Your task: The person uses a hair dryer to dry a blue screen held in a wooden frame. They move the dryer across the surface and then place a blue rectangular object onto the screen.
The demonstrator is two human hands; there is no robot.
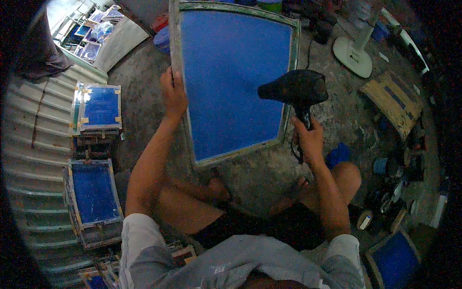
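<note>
Before me a large screen-printing frame [231, 90] with blue mesh is held up at a tilt above the concrete floor. My left hand [174, 94] grips the left side rail of this frame. A black hair dryer [296, 86] is in my right hand [309, 139], held by its handle. Its nozzle points left across the blue mesh, over the frame's right part. Whether the nozzle touches the mesh cannot be told. A dark cord hangs in a loop below the handle.
Stacked blue screen frames [103, 104] stand at the left along a corrugated metal wall [39, 151], with more frames [94, 191] nearer me. A pale fan base [353, 56], a stained board [395, 101] and a blue cloth-like item [339, 154] lie rightward. Another blue screen [395, 260] is at lower right.
</note>
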